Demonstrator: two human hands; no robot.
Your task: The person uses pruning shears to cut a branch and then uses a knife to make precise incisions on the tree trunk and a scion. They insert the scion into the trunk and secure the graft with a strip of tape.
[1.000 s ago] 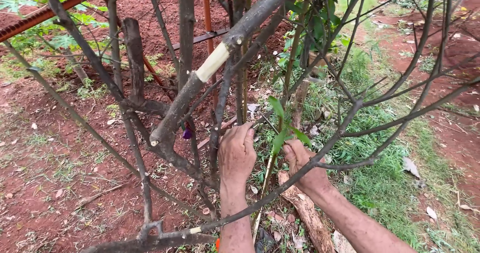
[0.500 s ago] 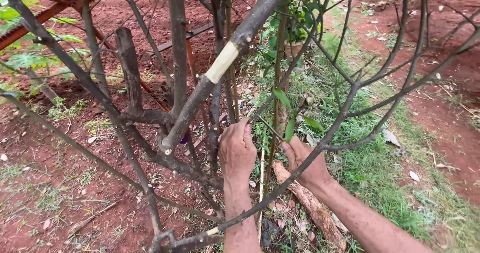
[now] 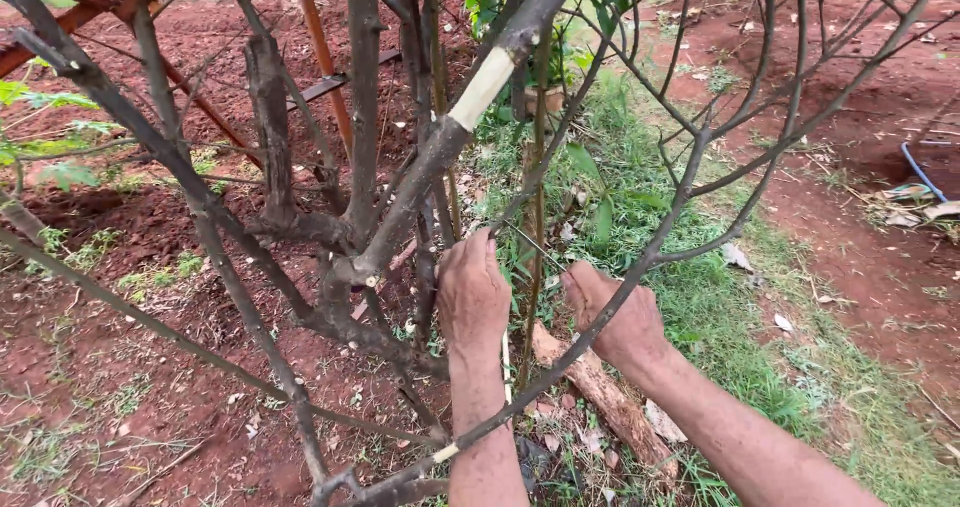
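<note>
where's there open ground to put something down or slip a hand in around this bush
Barest ground is the red soil lower left, under the long slanting branch. Another open patch is the grass right of the right hand. It is crowded at the trunk fork and around the left hand, where stems cross closely, with a log lying below.

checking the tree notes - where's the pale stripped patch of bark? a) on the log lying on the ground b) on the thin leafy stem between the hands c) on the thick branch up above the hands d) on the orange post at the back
c: the pale stripped patch sits on the thick branch that slants up above the left hand and right hand.
</note>
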